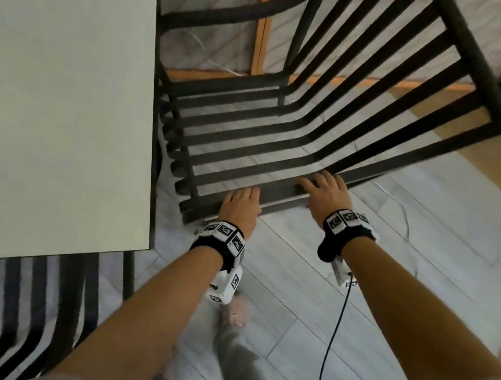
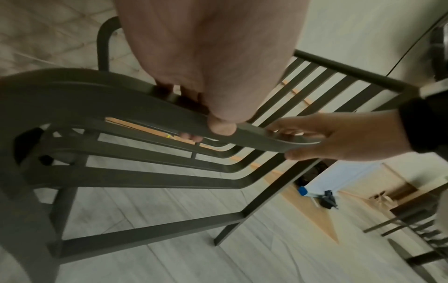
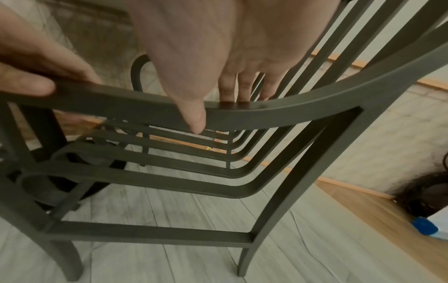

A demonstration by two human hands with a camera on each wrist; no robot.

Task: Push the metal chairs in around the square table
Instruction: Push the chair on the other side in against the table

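Observation:
A dark metal slatted chair (image 1: 476, 58) stands at the right side of the white square table (image 1: 62, 75), its seat front near the table edge. I am at the chair's side, with both hands on its near armrest (image 1: 278, 193). My left hand (image 1: 242, 203) grips the armrest's front part, fingers curled over the top and thumb on the near side (image 2: 218, 57). My right hand (image 1: 325, 189) holds the same armrest (image 3: 266, 114) closer to the backrest, fingers over it and thumb under (image 2: 339, 137).
A second slatted chair (image 1: 67, 308) sits under the table's near edge at the bottom left. A table leg (image 1: 129, 272) stands by the corner. My foot (image 1: 235, 313) and a black cable (image 1: 331, 352) are on the grey floor. A quilted panel with orange trim (image 1: 264, 19) stands behind the chair.

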